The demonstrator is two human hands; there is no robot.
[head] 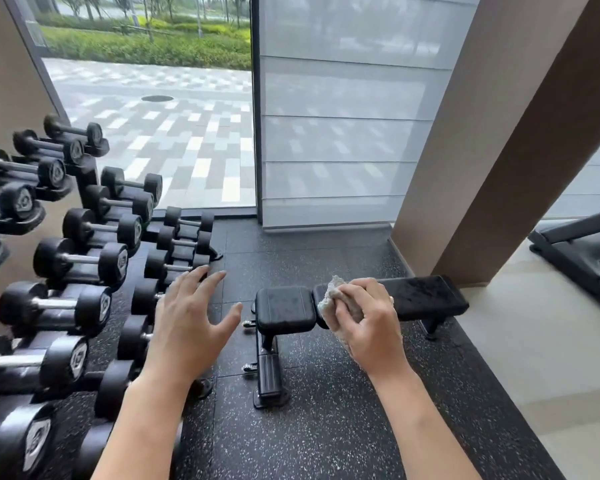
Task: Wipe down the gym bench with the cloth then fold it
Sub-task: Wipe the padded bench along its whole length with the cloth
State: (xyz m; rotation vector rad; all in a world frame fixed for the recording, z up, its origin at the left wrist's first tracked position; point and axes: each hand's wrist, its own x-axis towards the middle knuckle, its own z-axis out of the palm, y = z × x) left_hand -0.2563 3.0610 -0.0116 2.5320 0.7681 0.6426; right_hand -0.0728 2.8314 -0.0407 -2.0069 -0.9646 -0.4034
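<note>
Two hands in view. Right hand [368, 327]: fingers curled round a bunched pale cloth [336, 299], held in front of the gym bench [426, 297] near the gap between its seat pad [284, 308] and long back pad; contact with the pad cannot be confirmed from this angle. Left hand [187, 323]: fingers spread and straight, holding nothing, hovering in front of the dumbbell rack [94, 220].

Bench stands low on speckled rubber flooring [326, 427], beside a pillar [492, 150].

Judgement: wiping appears barely begun. Cloth looks light, soft and limp (it will collapse unless bunched), so a full-palm grip suits wiping; for folding, pinching two corners should work better. Padding looks smooth, so the cloth should slide easily.
</note>
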